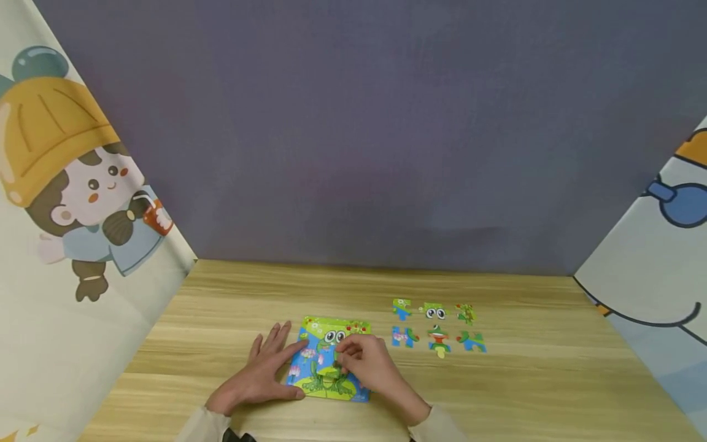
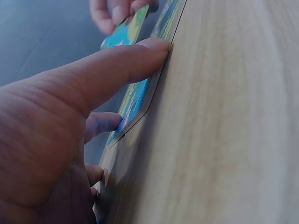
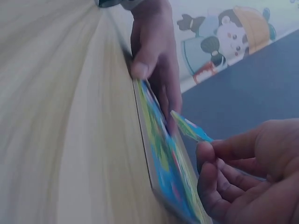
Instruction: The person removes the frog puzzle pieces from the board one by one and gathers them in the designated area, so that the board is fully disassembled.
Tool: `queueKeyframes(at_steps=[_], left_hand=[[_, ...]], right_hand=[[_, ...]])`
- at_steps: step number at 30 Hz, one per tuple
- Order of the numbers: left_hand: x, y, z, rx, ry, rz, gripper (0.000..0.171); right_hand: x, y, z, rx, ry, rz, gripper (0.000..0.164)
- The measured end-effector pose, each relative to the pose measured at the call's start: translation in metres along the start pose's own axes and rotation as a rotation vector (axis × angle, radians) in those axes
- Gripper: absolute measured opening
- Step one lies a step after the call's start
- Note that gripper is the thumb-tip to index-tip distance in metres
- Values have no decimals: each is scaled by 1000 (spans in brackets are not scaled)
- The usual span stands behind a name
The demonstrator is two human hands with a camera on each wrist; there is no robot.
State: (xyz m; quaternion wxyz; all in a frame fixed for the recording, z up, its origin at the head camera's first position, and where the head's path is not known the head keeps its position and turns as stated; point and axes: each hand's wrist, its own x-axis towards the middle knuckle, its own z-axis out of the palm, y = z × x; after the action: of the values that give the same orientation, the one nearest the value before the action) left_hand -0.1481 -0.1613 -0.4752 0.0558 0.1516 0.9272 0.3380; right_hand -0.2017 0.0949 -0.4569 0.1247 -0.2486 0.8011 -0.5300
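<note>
A square frog puzzle board (image 1: 361,394) lies flat on the wooden table. My left hand (image 1: 262,371) is spread at its left side, with the thumb on the near left corner and the index fingertip on the left edge; its other fingers stretch over the table. Above the board, my right hand (image 1: 372,365) pinches a puzzle piece (image 3: 189,127) between thumb and fingers. This piece, green, yellow and blue, is tilted and raised off the board in both wrist views. Part of the frog picture is hidden under the right hand in the head view.
Several loose puzzle pieces lie in two rows right of the board, among them one with frog eyes (image 1: 435,312) and one with a red mouth (image 1: 439,335). A dark wall panel (image 1: 386,153) rises behind the table (image 1: 525,380); cartoon-printed panels flank it.
</note>
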Motion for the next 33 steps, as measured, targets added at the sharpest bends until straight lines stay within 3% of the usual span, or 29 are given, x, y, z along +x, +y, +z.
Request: queueKeyframes(at_steps=[10,17,33], left_hand=[[-3,-3,0,-15,-26,-13,94],[-5,-4,-1,-12,-28,-16,94],[-4,-6,-1,-29,-46,-27,94]], right_hand=[[-24,20,-42,110,-11,52,15],[-38,30,-60,181,-16,94,20],[-67,50,-86,110,-39,138,24]])
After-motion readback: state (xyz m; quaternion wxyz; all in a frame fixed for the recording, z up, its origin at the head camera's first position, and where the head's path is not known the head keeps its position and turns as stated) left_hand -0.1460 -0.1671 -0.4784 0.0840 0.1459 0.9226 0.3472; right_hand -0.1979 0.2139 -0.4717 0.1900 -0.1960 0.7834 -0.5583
